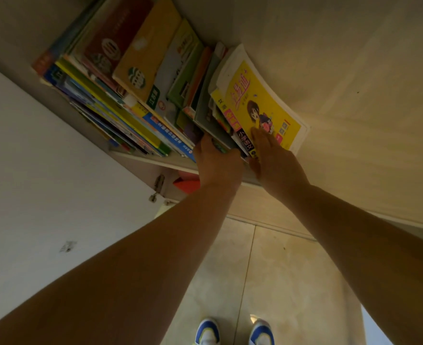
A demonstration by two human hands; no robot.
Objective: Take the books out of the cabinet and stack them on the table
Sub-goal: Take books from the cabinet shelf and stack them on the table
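Nearest the camera, two blue-and-white sports shoes stand on the pale tiled floor. Above them, both bare forearms extend to the shelf edge of the beige cabinet. The left hand curls its fingers between the leaning book spines, apparently to separate a batch. The right hand presses flat on the yellow-covered cartoon workbook, bracing that outer side. The remaining row of colourful books leans beyond, not yet removed. No table is visible.
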